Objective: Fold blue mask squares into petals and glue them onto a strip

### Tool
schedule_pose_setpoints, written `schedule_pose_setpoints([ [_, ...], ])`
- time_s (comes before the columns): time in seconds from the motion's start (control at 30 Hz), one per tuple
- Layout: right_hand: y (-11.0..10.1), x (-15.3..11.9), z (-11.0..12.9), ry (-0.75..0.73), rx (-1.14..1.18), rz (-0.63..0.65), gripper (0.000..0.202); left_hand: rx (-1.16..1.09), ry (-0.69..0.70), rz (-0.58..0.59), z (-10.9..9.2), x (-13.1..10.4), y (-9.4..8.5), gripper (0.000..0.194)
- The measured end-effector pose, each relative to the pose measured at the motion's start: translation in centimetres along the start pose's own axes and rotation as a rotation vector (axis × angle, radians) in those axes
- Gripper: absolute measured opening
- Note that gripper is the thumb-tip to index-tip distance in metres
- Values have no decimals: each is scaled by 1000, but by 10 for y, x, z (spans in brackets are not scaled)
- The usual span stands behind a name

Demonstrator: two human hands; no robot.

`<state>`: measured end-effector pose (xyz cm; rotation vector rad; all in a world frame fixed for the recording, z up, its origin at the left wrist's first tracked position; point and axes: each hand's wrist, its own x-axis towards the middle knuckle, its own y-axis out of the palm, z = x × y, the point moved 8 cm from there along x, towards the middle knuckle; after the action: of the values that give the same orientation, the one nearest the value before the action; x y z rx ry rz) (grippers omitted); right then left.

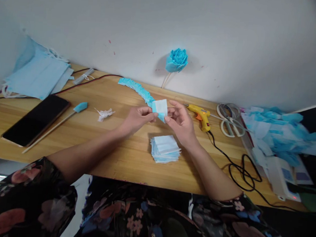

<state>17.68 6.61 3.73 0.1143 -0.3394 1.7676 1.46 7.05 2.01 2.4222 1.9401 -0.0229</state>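
Note:
My left hand [140, 119] and my right hand [180, 121] both pinch a small blue-and-white fabric square [160, 107], held up over the middle of the table. Its lower edge is folded over, showing blue. Just behind it a curved row of overlapping folded blue pieces [135, 86] lies along the table. Below my hands rests a stack of similar squares [165, 148], white on top. A blue fabric flower [177, 60] on a thin stick leans against the wall. To the left lies a wooden stick with a blue fabric tip [80, 107].
Left: a phone [36, 119], face masks [40, 71] and white scraps [104, 114]. Right: a yellow glue gun [202, 115] with a black cord, scissors [230, 127], a roll of clear tape [228, 110], a heap of blue cut pieces [280, 131] and a power strip [281, 179].

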Motion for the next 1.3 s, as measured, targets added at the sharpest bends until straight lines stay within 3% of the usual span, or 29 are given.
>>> schedule_pose_setpoints([
  [0.3, -2, 0, 4, -40, -70, -36, 48, 96, 39, 15, -5, -4, 3, 35],
  [0.53, -2, -2, -2, 4, -43, -51, 56, 6, 41, -12, -9, -3, 1, 38],
  [0.67, -2, -2, -2, -7, -21, -48, 55, -28, 11, 50, -4, -2, 7, 36],
  [0.93, -7, -2, 2, -15, -107, -76, 49, -15, 2, 17, -3, -4, 4, 35],
  [1.13, -14, 0, -2, 15, -36, -117, 60, -10, 1, -19, -5, -3, -1, 35],
  [1.3, -12, 0, 4, 5, -41, -77, 61, 24, 9, 26, -4, -3, 3, 34],
])
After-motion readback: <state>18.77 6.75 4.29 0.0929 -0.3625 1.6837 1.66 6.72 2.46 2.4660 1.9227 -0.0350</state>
